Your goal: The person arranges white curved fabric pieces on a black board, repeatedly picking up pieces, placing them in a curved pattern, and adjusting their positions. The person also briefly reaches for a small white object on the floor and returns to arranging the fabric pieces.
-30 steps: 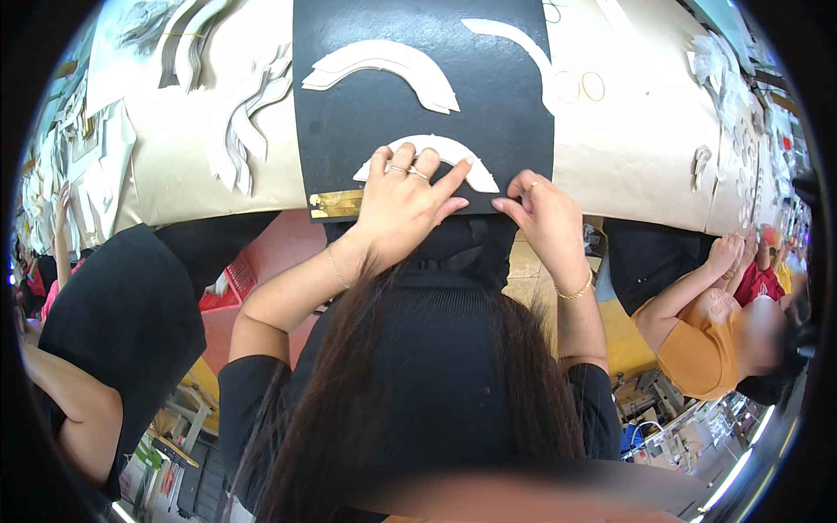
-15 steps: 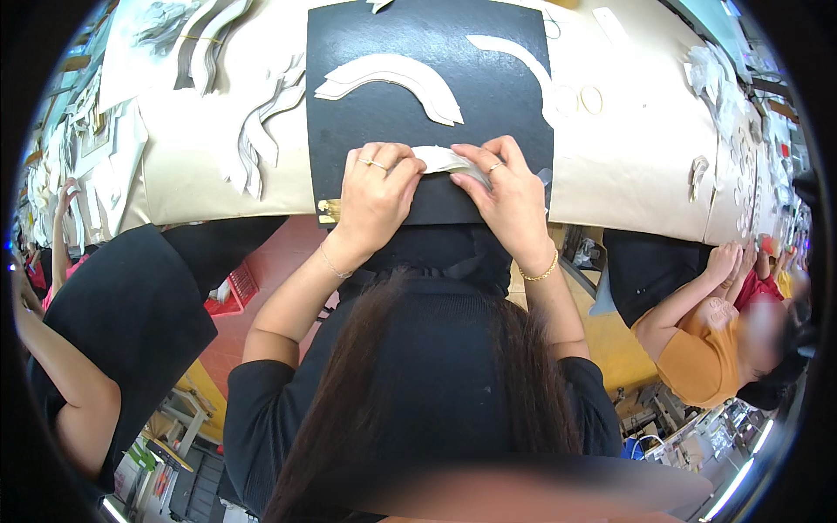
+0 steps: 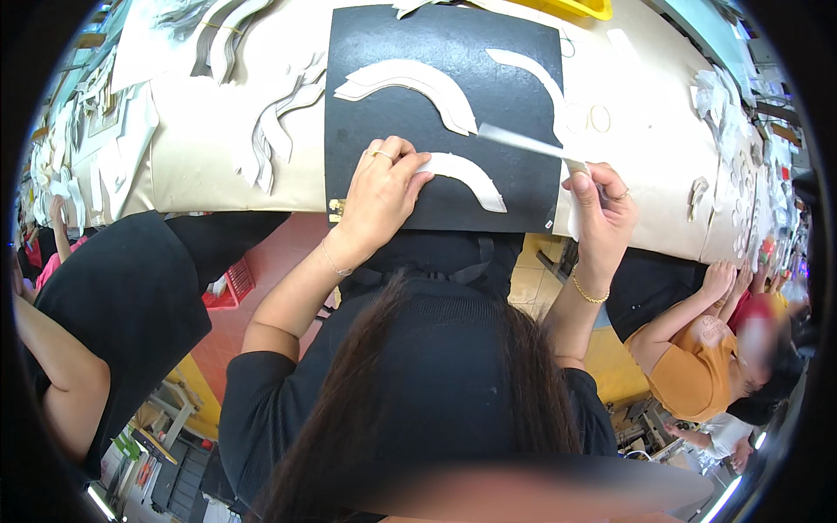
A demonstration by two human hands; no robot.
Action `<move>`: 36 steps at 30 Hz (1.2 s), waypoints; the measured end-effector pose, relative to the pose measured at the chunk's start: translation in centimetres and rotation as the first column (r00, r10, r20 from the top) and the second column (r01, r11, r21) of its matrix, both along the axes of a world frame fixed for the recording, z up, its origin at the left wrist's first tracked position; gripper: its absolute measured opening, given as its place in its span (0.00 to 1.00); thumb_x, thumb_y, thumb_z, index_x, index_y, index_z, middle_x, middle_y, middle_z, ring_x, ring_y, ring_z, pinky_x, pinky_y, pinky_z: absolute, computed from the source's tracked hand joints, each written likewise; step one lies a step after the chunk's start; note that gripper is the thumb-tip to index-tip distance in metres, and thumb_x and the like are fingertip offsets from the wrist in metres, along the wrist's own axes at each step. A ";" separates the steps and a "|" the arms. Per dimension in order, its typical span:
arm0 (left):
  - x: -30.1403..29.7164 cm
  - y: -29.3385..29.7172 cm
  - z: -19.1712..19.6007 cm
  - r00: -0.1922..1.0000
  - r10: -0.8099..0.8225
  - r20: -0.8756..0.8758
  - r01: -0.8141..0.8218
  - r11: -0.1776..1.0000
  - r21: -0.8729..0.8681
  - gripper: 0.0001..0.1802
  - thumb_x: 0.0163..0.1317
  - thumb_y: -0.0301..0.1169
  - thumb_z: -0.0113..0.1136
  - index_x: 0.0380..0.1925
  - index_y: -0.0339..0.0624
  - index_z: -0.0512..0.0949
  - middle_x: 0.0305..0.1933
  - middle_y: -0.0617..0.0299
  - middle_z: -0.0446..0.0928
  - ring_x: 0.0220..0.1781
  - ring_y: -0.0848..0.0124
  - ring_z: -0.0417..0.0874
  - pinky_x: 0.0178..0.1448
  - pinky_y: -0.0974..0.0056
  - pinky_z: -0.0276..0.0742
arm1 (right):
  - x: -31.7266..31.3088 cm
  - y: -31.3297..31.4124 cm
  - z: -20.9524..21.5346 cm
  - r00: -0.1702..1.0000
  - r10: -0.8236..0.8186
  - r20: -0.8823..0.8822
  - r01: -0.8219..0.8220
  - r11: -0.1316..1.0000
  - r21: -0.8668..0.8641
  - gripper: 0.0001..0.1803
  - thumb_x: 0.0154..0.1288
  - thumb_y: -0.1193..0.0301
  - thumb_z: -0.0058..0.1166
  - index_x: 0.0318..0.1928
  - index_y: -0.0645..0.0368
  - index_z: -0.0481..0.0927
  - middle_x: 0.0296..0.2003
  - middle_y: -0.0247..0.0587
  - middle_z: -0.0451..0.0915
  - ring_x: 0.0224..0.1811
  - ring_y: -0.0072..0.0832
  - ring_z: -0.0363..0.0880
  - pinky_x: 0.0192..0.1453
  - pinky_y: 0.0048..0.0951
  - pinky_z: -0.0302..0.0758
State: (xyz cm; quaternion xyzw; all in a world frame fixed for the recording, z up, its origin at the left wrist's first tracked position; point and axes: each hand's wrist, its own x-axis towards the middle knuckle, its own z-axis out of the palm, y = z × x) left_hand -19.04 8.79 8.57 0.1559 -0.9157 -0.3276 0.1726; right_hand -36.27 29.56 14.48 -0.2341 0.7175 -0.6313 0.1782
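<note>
A curved white strip (image 3: pixel 466 177) lies on the black board (image 3: pixel 392 205) in front of me. My left hand (image 3: pixel 384 192) pinches its left end between thumb and fingers. Off the board's right edge, my right hand (image 3: pixel 602 205) is closed on a thin pale strip (image 3: pixel 523 141). That strip points left over the board and is smeared by motion, so its exact kind is unclear. Farther up the board rest a stack of curved white strips (image 3: pixel 410 77) and a single slim one (image 3: pixel 536 70) near the right edge.
Wavy strips (image 3: pixel 277 118) and a tied bundle (image 3: pixel 228 39) lie on the beige table to the left. Rubber bands (image 3: pixel 597 118), clear plastic bags (image 3: pixel 713 96) and a yellow tray (image 3: pixel 575 7) are to the right and back. Co-workers sit on both sides, one in orange (image 3: pixel 689 349).
My right hand has left the curved strip and moved right, now holding a thin pale strip. My left hand stays on the curved strip's end. The yellow tray has come into view.
</note>
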 end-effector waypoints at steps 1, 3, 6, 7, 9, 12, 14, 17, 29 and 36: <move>0.0 0.0 -0.1 1.000 -0.001 -0.004 0.001 1.000 -0.007 0.13 0.56 0.25 0.70 0.43 0.39 0.83 0.40 0.57 0.76 0.45 0.56 0.77 0.53 0.56 0.73 | -0.1 0.2 0.0 0.998 -0.045 0.037 0.046 0.998 -0.033 0.08 0.70 0.71 0.64 0.41 0.65 0.85 0.32 0.33 0.82 0.34 0.15 0.76 0.36 0.19 0.69; -0.1 0.0 -0.1 1.000 -0.003 -0.009 0.003 1.000 -0.020 0.11 0.57 0.26 0.69 0.41 0.40 0.81 0.41 0.58 0.75 0.45 0.58 0.76 0.52 0.57 0.72 | 0.0 0.2 -0.5 0.995 -0.085 0.051 0.089 0.993 -0.081 0.09 0.71 0.70 0.63 0.42 0.64 0.84 0.31 0.33 0.82 0.33 0.15 0.75 0.37 0.18 0.69; -0.3 0.2 -0.1 1.000 -0.005 -0.020 0.004 0.999 -0.032 0.09 0.57 0.25 0.69 0.36 0.41 0.79 0.39 0.59 0.76 0.44 0.58 0.76 0.51 0.58 0.72 | 0.1 0.1 -1.2 0.984 -0.096 0.148 0.115 0.985 -0.132 0.10 0.72 0.69 0.62 0.45 0.63 0.83 0.31 0.34 0.82 0.34 0.15 0.76 0.38 0.18 0.69; -0.2 0.2 0.0 1.000 -0.025 -0.014 0.024 0.999 -0.046 0.10 0.56 0.24 0.70 0.35 0.40 0.78 0.39 0.58 0.77 0.45 0.57 0.77 0.52 0.57 0.72 | 0.1 0.2 -1.4 0.975 -0.101 0.198 0.130 0.981 -0.141 0.10 0.73 0.69 0.61 0.46 0.63 0.82 0.32 0.34 0.82 0.34 0.15 0.76 0.39 0.18 0.69; -0.1 0.1 0.4 0.998 -0.059 0.005 0.060 0.996 -0.068 0.12 0.53 0.24 0.71 0.34 0.38 0.77 0.40 0.57 0.78 0.46 0.56 0.79 0.53 0.56 0.73 | 0.2 0.1 -1.8 0.961 -0.030 0.275 0.079 0.982 -0.170 0.10 0.73 0.69 0.60 0.48 0.62 0.81 0.32 0.34 0.83 0.34 0.17 0.77 0.40 0.19 0.70; 0.4 -0.6 1.5 0.991 -0.090 0.096 0.085 0.995 0.051 0.12 0.53 0.25 0.71 0.34 0.39 0.77 0.42 0.57 0.81 0.50 0.56 0.80 0.57 0.56 0.74 | 0.3 -0.7 -3.0 0.939 0.120 0.323 -0.057 0.979 -0.198 0.10 0.76 0.67 0.57 0.48 0.61 0.78 0.32 0.36 0.83 0.36 0.20 0.79 0.42 0.21 0.73; 1.0 -1.4 2.4 0.979 -0.165 0.119 0.144 0.975 0.167 0.12 0.53 0.26 0.72 0.33 0.39 0.77 0.45 0.57 0.82 0.54 0.55 0.80 0.59 0.56 0.73 | 0.4 -1.4 -3.8 0.854 0.210 0.475 -0.159 0.976 -0.146 0.10 0.77 0.66 0.56 0.47 0.61 0.76 0.33 0.37 0.84 0.37 0.20 0.80 0.45 0.23 0.75; 1.5 -1.8 3.7 0.964 -0.235 0.123 0.206 0.956 0.206 0.11 0.55 0.26 0.72 0.32 0.38 0.78 0.46 0.57 0.83 0.54 0.56 0.81 0.59 0.58 0.75 | 1.4 -2.8 -5.3 0.782 0.292 0.551 -0.248 0.956 -0.155 0.11 0.77 0.65 0.54 0.45 0.61 0.76 0.37 0.40 0.85 0.39 0.20 0.82 0.49 0.24 0.79; 5.9 -11.3 4.0 0.867 0.496 0.039 -0.398 0.643 0.655 0.18 0.65 0.29 0.67 0.54 0.34 0.80 0.40 0.59 0.83 0.38 0.75 0.81 0.44 0.69 0.77 | 0.5 -2.2 -5.1 0.809 0.184 0.559 -0.129 0.982 -0.137 0.10 0.73 0.69 0.60 0.45 0.63 0.78 0.29 0.41 0.85 0.26 0.21 0.82 0.32 0.21 0.81; 6.3 -10.2 1.7 0.727 0.670 0.150 -0.586 0.719 -0.374 0.29 0.60 0.36 0.71 0.62 0.46 0.77 0.70 0.42 0.62 0.68 0.46 0.63 0.69 0.49 0.64 | 1.1 -3.2 -4.2 0.833 0.206 0.513 -0.228 0.973 -0.020 0.11 0.71 0.68 0.63 0.42 0.64 0.82 0.31 0.39 0.84 0.25 0.16 0.77 0.30 0.17 0.75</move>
